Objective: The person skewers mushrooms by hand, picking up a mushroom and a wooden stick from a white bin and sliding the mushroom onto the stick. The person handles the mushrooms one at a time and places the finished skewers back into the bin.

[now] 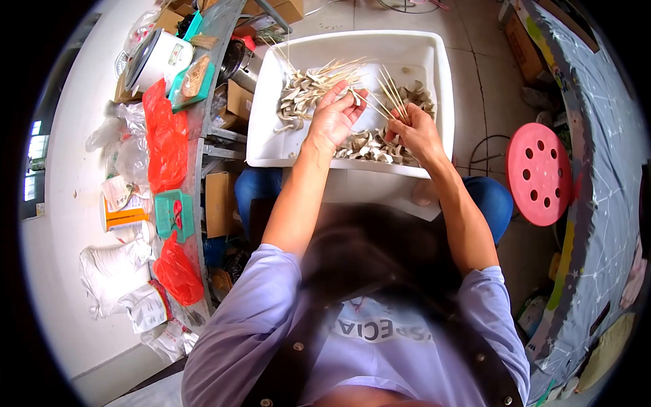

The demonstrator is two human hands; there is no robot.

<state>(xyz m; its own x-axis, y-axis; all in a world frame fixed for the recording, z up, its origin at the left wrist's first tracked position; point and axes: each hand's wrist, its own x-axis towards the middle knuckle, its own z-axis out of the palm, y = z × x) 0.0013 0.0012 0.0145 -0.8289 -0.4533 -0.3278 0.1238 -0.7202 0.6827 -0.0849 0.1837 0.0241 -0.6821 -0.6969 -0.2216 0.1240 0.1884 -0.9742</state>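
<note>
Over a white plastic tub [260,136], my left hand [331,119] is turned palm up, its fingers curled round a pale mushroom piece [355,97]. My right hand [419,136] grips several thin bamboo skewers [391,88] that fan out away from me. One of these skewers slants toward the left fingertips. Loose grey-white mushroom pieces [373,145] lie in the tub below and between both hands, and more are heaped behind the right one. A pile of threaded mushroom skewers [304,95] rests at the tub's left side, sticks pointing mostly right.
Left of the tub stands a grey table [196,146] with red plastic bags [163,136], a green basket [173,214] and a white rice-cooker-like pot [163,61]. A red round stool [539,173] is on the right, beside a grey patterned cloth [614,169].
</note>
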